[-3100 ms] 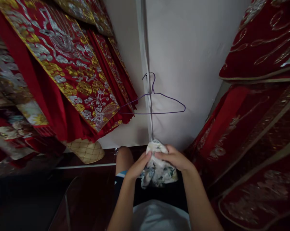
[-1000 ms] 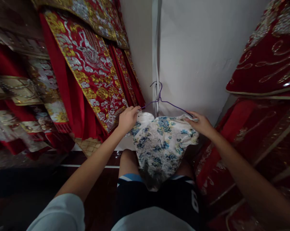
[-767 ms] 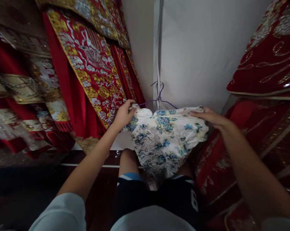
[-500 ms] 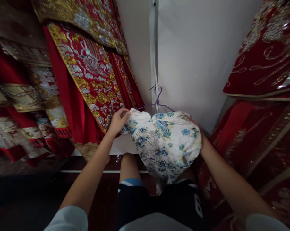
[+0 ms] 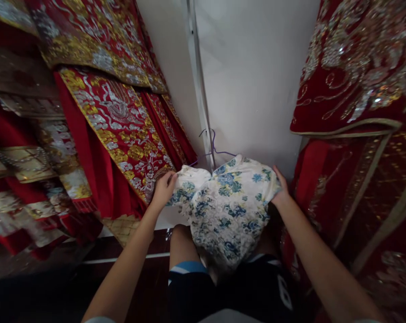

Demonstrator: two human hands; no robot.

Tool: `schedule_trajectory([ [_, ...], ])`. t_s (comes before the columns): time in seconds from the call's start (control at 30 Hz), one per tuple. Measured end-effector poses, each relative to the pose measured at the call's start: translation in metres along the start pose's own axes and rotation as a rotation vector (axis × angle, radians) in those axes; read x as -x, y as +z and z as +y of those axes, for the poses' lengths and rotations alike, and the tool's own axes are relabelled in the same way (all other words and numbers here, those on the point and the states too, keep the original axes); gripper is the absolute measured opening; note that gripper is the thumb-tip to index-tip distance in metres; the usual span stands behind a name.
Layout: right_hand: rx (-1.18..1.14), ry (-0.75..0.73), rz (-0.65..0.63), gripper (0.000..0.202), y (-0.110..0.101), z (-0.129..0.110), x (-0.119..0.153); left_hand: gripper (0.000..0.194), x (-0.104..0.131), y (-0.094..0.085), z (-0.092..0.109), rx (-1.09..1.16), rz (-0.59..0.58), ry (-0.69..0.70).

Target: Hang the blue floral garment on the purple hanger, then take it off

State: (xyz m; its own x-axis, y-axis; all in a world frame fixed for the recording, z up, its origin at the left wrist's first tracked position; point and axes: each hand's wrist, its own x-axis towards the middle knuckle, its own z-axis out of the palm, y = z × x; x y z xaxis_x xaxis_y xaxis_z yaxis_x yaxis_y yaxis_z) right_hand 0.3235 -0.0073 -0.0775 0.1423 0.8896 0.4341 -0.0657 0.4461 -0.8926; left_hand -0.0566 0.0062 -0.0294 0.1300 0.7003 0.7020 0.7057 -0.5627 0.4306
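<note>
A white short-sleeved shirt (image 5: 228, 211) with blue and green flowers hangs on a thin purple hanger (image 5: 214, 148), its lower part bunched over my lap. My left hand (image 5: 164, 186) is closed at the edge of the left sleeve, thumb and fingers pinching the cloth. At the opposite sleeve, my right hand (image 5: 281, 188) grips the hem, with its fingers partly hidden by the fabric. The sleeves are spread apart between both hands. The hanger's hook sits by a pale metal upright, though I cannot tell whether it catches on it.
Red costumes with gold and silver embroidery (image 5: 118, 121) hang close on the left. More red sequined garments (image 5: 351, 76) hang on the right. A pale wall (image 5: 250, 76) with a metal upright (image 5: 198, 76) stands ahead. My bare knees and dark shorts (image 5: 189, 287) are below.
The right sleeve is pulled out flatter and my right hand shows more at its hem. The shirt front has become more spread. The view has tilted and shifted slightly.
</note>
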Motion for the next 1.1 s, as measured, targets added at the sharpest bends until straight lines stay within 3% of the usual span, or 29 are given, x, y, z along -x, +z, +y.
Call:
schedule_trajectory([
  [0.13,-0.160,0.046,0.129,0.055,0.000,-0.012,0.006,0.029,-0.003,-0.001,0.003,0.020,0.103,-0.018],
  [0.27,-0.267,-0.015,0.305,0.037,0.005,-0.042,-0.008,0.028,-0.027,-0.003,0.013,0.084,0.180,-0.046],
  [0.33,-0.306,-0.066,0.395,0.030,0.003,-0.059,-0.015,0.029,-0.040,-0.003,0.023,0.127,0.165,-0.018],
  [0.4,-0.326,-0.126,0.498,0.023,-0.001,-0.074,-0.010,0.034,-0.047,-0.001,0.035,0.141,0.080,0.048],
  [0.5,-0.283,-0.251,0.684,0.025,-0.001,-0.087,0.029,0.049,-0.040,0.004,0.060,0.051,-0.087,0.201],
  [0.6,0.073,-0.402,0.770,0.029,0.013,-0.088,0.090,0.062,-0.020,0.013,0.087,0.060,-0.154,0.333],
  [0.67,0.297,-0.551,0.690,0.019,0.031,-0.087,0.127,0.057,-0.008,0.022,0.103,0.226,-0.111,0.339],
  [0.7,0.338,-0.659,0.578,0.017,0.041,-0.088,0.141,0.049,-0.004,0.026,0.110,0.325,-0.065,0.310],
  [0.77,0.327,-0.835,0.216,0.019,0.062,-0.094,0.158,0.036,-0.001,0.034,0.122,0.492,0.069,0.233],
  [0.87,0.195,-0.975,-0.324,0.035,0.083,-0.108,0.162,0.043,-0.004,0.042,0.136,0.717,0.301,0.167],
  [0.93,0.163,-0.976,-0.550,0.055,0.087,-0.111,0.155,0.049,-0.008,0.043,0.146,0.894,0.370,0.155],
  [1.0,0.215,-0.916,-0.574,0.060,0.084,-0.106,0.140,0.051,-0.014,0.039,0.155,1.072,0.341,0.129],
  [1.1,0.342,-0.750,-0.167,0.048,0.072,-0.084,0.103,0.049,-0.023,0.028,0.166,1.346,0.199,0.050],
])
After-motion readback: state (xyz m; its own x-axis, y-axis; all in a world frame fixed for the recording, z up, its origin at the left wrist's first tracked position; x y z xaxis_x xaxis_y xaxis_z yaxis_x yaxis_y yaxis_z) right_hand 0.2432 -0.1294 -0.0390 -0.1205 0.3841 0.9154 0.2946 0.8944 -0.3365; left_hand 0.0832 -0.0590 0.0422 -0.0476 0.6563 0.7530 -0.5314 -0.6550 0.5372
